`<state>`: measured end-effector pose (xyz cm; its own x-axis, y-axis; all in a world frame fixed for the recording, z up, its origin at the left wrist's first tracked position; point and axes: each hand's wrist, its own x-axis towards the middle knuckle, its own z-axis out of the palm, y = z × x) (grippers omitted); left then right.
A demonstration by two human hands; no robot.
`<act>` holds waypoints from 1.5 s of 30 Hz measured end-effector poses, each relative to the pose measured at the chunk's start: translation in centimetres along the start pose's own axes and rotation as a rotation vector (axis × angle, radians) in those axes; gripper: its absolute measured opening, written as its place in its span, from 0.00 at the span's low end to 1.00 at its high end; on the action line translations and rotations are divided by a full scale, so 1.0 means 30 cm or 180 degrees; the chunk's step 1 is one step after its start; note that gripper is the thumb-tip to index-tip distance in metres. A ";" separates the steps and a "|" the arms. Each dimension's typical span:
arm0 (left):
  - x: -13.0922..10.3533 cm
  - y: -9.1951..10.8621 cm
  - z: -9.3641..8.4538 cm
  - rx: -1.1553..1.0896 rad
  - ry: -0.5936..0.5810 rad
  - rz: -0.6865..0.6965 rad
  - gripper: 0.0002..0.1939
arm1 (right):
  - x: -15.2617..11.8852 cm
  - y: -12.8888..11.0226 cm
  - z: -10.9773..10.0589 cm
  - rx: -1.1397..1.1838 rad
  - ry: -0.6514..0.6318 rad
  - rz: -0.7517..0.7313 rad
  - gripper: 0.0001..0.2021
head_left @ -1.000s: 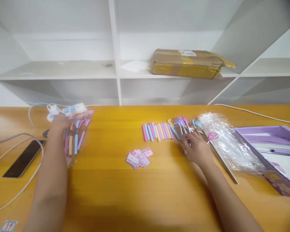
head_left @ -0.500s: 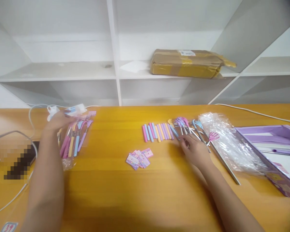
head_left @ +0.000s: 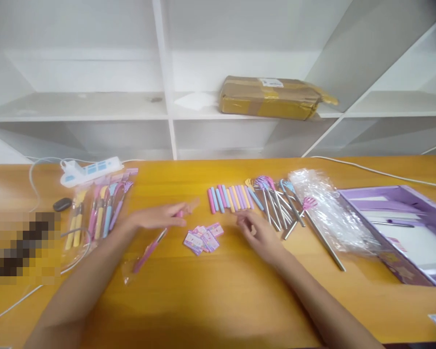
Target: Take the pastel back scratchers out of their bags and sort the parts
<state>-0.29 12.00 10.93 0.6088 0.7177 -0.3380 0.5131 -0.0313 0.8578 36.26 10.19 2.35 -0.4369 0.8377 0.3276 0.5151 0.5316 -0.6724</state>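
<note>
My left hand [head_left: 167,214] is closed on a pink bagged back scratcher [head_left: 148,252], whose handle slants down to the left. My right hand [head_left: 257,232] has curled fingers near the lower edge of a row of coloured tubes [head_left: 233,198]; whether it holds anything is hidden. Small printed cards [head_left: 203,238] lie in a loose pile between my hands. Metal-stemmed scratchers [head_left: 276,203] with coloured claw heads lie right of the tubes. Several bagged scratchers [head_left: 104,211] lie at the left.
Clear plastic bags [head_left: 334,211] lie beside an open purple box [head_left: 414,232] at the right. A white power strip [head_left: 92,170], cables and a small black object [head_left: 62,204] are at the left. A taped carton [head_left: 270,98] sits on the shelf.
My left hand has moved right from the bagged scratchers, bringing a pink one with it. My right hand has shifted left and down from the metal stems. The view has shifted slightly.
</note>
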 end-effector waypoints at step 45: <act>0.011 -0.145 0.404 -0.1309 -0.0058 0.0195 0.20 | -0.038 -0.123 0.208 -0.0832 0.0346 -0.1232 0.27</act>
<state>5.01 3.95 2.40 0.6432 0.7106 -0.2852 0.1933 0.2097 0.9585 30.27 6.49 0.31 -0.5607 0.5728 0.5980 0.5042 0.8090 -0.3022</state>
